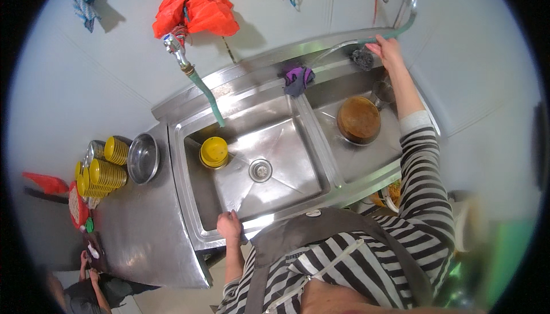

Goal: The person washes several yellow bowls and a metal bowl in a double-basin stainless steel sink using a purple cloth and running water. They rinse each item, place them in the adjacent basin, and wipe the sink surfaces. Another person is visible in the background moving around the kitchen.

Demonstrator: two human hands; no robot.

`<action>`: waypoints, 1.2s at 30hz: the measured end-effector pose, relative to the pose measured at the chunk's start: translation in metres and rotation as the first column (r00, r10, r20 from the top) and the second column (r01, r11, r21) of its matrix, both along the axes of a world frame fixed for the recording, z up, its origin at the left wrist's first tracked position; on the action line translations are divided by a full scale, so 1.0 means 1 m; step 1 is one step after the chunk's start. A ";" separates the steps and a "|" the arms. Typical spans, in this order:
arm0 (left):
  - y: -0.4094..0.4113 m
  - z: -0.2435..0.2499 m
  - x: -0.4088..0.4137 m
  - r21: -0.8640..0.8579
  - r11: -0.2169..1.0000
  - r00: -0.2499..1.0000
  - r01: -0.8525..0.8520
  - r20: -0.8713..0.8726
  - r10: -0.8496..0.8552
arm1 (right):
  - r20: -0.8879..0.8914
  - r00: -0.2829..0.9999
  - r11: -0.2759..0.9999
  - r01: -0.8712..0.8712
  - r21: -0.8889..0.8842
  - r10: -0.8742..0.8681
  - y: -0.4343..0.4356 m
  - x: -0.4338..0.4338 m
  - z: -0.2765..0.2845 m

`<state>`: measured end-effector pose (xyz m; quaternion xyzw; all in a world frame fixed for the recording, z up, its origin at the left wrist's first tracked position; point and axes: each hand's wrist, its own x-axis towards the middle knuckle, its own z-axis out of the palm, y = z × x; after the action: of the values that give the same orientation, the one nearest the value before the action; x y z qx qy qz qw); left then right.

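Note:
My right hand grips a green hose above the back ledge of the right sink basin. A clear streak, apparently water, runs left from the hose end along the ledge. Just below that hand is a dark scouring pad. My left hand, fingers curled and nothing visible in them, is at the front rim of the left basin. In the right basin sits a round vessel with a browned bottom turned up, beside a partly hidden wire strainer. Stacked yellow bowls stand in the left basin.
A tap with a green hose hangs over the left basin. A purple-grey cloth drapes the divider. On the left steel counter stand a metal basin and stacked yellow cups. Another person's hands are at lower left.

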<state>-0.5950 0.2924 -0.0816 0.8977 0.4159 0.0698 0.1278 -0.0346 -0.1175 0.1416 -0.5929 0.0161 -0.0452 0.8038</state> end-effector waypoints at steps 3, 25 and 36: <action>-0.003 0.005 0.004 0.006 1.000 1.000 -0.003 -0.007 0.003 | 0.014 0.990 0.978 -0.142 0.153 0.141 -0.003 0.004 0.005; -0.005 0.013 0.009 -0.016 1.000 0.998 -0.007 -0.064 0.006 | -0.179 0.957 0.956 -0.254 -0.149 0.226 -0.045 -0.039 0.027; -0.003 0.008 0.007 -0.058 0.998 0.990 -0.037 -0.136 0.029 | -0.180 0.983 0.669 -0.164 -0.725 0.045 -0.065 -0.065 0.048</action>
<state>-0.5885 0.2889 -0.0737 0.8891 0.4403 -0.0014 0.1250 -0.0996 -0.1824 0.1893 -0.8679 0.0213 0.0419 0.4945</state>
